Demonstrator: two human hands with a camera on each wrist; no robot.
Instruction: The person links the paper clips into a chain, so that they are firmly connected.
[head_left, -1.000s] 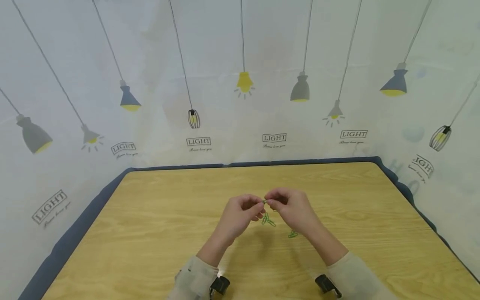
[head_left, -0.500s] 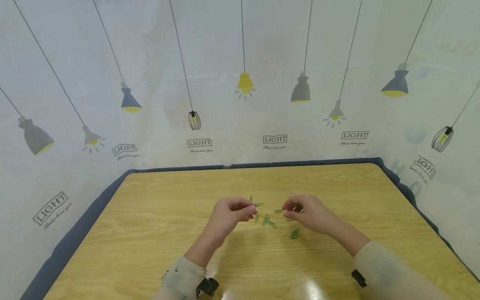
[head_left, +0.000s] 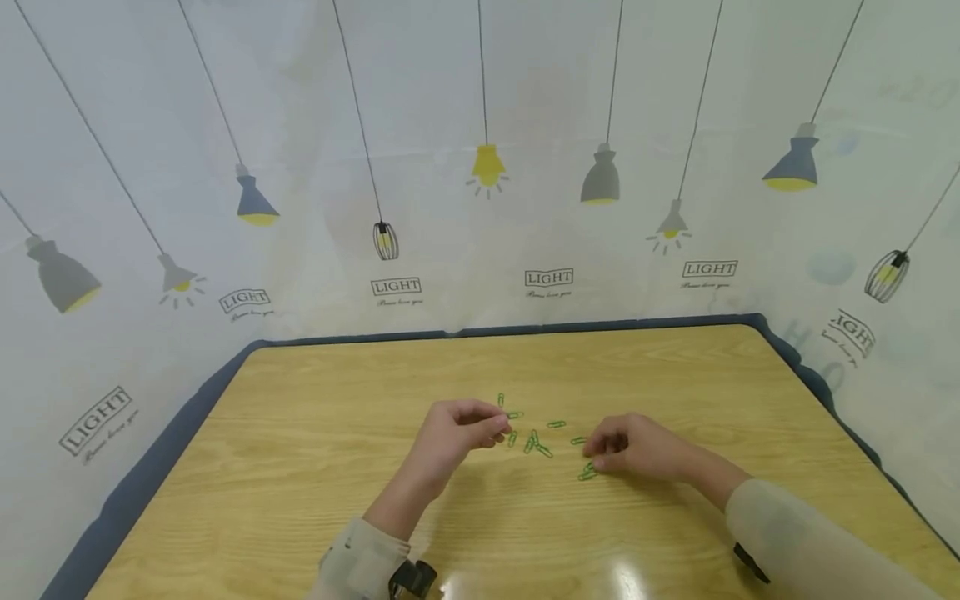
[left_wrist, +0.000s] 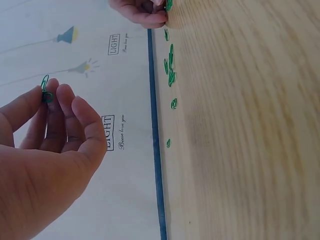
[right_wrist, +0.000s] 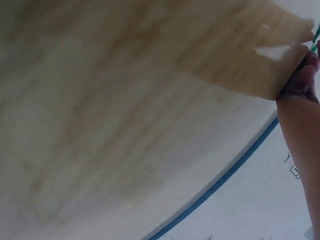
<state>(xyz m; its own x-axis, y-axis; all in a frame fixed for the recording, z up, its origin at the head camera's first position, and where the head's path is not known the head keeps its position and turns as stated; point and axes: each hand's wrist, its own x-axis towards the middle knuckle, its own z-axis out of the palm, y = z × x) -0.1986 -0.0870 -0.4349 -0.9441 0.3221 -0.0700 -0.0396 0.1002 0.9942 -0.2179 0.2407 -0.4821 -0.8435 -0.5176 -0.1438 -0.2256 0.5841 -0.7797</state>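
Observation:
My left hand (head_left: 456, 437) is raised above the wooden table (head_left: 315, 467) and pinches a green paper clip (left_wrist: 45, 83) between thumb and fingertips. A second green loop shows below that clip in the left wrist view; whether the two are linked is hard to tell. My right hand (head_left: 641, 447) is low over the table at a small pile of green paper clips (head_left: 587, 472). Its thumb is at the pile, and a gap shows between thumb and index finger. Part of the pile is hidden by the thumb.
Several loose green paper clips (head_left: 530, 442) lie between the hands. A single clip (head_left: 556, 424) and another clip (head_left: 579, 440) lie left of the right hand, and one clip (head_left: 501, 400) lies farther back. A pale wall covering (head_left: 450, 275) surrounds the table.
The hands, first together at a clip, have moved apart. The right hand has gone right and down to the pile. The left hand has drawn slightly left, still pinching its clip.

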